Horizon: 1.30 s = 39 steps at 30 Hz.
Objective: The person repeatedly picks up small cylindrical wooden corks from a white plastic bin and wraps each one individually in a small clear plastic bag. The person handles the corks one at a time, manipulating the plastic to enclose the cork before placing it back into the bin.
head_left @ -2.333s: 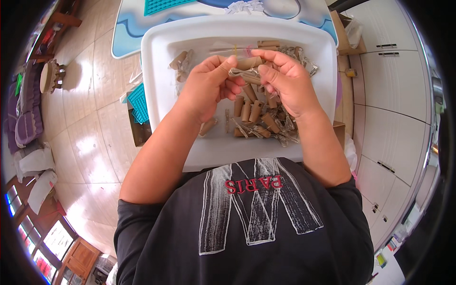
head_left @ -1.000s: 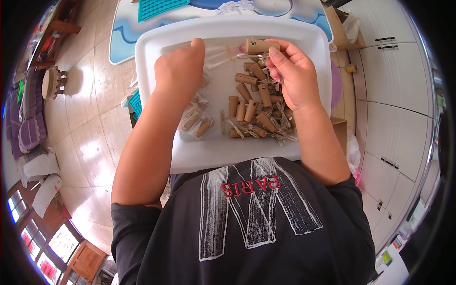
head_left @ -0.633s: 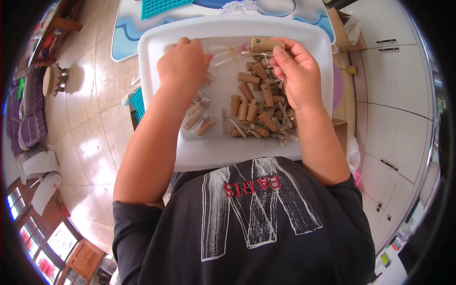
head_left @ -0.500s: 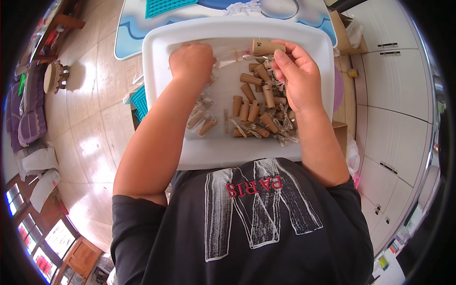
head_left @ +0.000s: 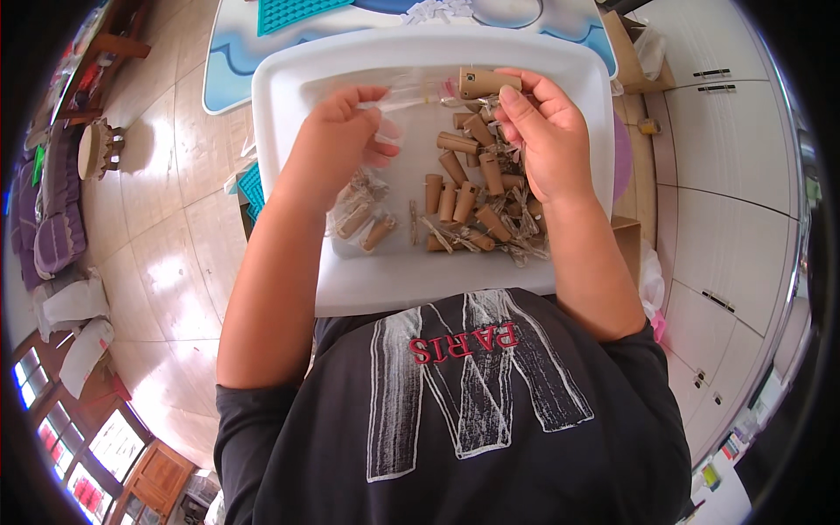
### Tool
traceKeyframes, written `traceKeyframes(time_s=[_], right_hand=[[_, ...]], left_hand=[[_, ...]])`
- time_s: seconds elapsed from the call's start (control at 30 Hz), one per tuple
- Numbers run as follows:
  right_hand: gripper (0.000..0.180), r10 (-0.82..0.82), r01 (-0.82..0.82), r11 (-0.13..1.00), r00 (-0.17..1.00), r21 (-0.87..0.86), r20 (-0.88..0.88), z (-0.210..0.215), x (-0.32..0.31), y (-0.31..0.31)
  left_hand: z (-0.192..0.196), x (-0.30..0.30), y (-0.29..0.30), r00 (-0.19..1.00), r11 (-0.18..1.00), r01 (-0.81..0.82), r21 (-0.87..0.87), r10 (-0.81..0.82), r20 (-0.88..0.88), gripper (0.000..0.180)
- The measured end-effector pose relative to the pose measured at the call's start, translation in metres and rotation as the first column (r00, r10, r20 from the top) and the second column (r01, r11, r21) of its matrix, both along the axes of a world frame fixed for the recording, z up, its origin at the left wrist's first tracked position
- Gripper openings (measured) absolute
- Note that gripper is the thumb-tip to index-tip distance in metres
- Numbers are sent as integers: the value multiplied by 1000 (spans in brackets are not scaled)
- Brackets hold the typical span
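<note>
Right hand (head_left: 551, 127) grips a brown cylinder (head_left: 486, 83) by one end, best held steady; whether the left hand (head_left: 343, 136) pinches the clear plastic (head_left: 415, 91) cannot be told.

In the white rectangular plastic tub (head_left: 411, 284), brown cylindrical stoppers (head_left: 468, 202) are lying mostly right; 1 turquoise rectangular tray (head_left: 302, 12) is resting behind it.

Shiny tan floor (head_left: 140, 315) with bright spots of light (head_left: 162, 273), small round stool (head_left: 99, 150), purple padded seat (head_left: 58, 223) at far left, bright windows (head_left: 116, 448) near a brown wooden cupboard (head_left: 163, 481), big white cupboards (head_left: 731, 232) with dark handles (head_left: 717, 301) at right, blue-and-white surface (head_left: 236, 57) up top
</note>
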State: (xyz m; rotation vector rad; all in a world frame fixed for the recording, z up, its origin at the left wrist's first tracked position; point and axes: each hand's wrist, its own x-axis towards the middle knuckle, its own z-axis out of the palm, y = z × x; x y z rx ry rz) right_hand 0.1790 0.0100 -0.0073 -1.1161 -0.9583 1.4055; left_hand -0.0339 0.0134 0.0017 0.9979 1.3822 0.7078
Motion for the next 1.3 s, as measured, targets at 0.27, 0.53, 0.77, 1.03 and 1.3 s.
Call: traceKeyframes(time_s=[0.27,0.53,0.77,1.03,1.3], right_hand=[[25,21,-20,1000,998,-16,62,-2,-4,-1],[27,36,-33,999,995,-31,92,-2,-5,-1],[24,23,-27,999,990,23,137,-3,-4,0],[20,-147,-55,925,861,376,487,-3,3,-2],[20,17,-194,943,839,271,543,1,7,-2]], left_hand=[[-23,20,-11,925,954,-65,-292,168,341,34],[-26,29,-3,898,935,-118,-335,244,366,39],[-40,19,-6,962,967,-117,-227,167,215,21],[-9,18,-15,998,993,30,-111,-24,59,14],[-9,12,-13,991,994,110,-25,-107,79,16]])
